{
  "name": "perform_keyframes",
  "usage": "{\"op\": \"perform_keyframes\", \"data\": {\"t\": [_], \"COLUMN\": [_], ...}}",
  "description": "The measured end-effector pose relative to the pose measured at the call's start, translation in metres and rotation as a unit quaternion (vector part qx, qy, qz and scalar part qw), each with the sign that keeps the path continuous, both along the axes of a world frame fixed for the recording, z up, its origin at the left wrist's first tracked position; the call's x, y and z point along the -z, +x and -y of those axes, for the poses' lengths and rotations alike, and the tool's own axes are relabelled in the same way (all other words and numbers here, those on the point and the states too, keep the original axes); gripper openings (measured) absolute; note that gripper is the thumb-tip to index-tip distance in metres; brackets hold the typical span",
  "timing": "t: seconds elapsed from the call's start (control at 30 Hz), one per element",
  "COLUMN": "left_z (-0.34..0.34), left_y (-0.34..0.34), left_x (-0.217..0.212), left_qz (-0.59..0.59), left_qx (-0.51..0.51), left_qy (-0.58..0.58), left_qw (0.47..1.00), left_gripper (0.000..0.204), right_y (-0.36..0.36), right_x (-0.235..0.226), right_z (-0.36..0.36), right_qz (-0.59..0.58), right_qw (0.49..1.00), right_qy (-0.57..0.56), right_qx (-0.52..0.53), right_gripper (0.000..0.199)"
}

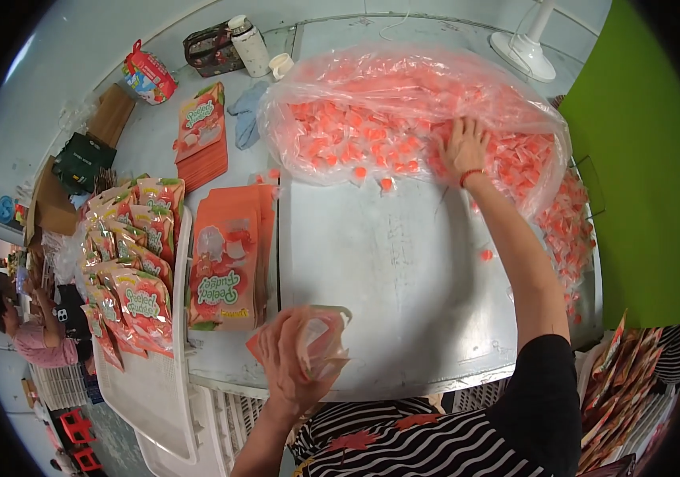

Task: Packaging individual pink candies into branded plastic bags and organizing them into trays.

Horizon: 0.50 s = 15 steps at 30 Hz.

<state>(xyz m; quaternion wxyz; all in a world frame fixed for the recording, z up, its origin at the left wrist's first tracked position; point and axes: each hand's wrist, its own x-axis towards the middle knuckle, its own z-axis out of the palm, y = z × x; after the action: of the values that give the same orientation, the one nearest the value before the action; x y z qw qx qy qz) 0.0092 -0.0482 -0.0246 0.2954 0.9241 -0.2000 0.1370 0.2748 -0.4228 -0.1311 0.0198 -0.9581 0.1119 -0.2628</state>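
Near the table's front edge, my left hand (282, 362) is closed round a pink candy pouch (322, 343) whose mouth gapes open at the top. My right arm stretches far forward. At its end my right hand (464, 148) lies with fingers extended on the wrapped candies (356, 135) at the mouth of a big clear plastic bag (419, 75). The candies are small and orange-red, each in a clear wrapper. Just left of my left hand lies a stack of flat, unfilled-looking pouches (224, 262) in pink and orange.
Plump pouches (141, 278) fill a white basket (185, 350) at the left. Behind the flat stack sits another pouch stack (201, 131) beside a blue cloth (248, 111). A bottle (249, 48) and a white stand base (524, 57) are at the back. Loose candies (569, 230) line the right side.
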Motion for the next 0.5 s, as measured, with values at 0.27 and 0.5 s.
{"op": "perform_keyframes", "data": {"t": [0.27, 0.5], "left_z": [-0.017, -0.022], "left_y": [-0.006, -0.010], "left_x": [0.015, 0.014], "left_qz": [-0.031, -0.037], "left_qx": [-0.046, -0.040], "left_qy": [0.012, 0.008], "left_qw": [0.998, 0.999], "left_gripper": [0.097, 0.097], "right_y": [0.015, -0.074], "right_x": [-0.017, -0.007], "right_z": [-0.003, -0.037], "right_qz": [-0.155, -0.092], "right_qw": [0.987, 0.966], "right_qy": [0.027, -0.140], "right_qx": [0.037, -0.198], "right_gripper": [0.093, 0.055]}}
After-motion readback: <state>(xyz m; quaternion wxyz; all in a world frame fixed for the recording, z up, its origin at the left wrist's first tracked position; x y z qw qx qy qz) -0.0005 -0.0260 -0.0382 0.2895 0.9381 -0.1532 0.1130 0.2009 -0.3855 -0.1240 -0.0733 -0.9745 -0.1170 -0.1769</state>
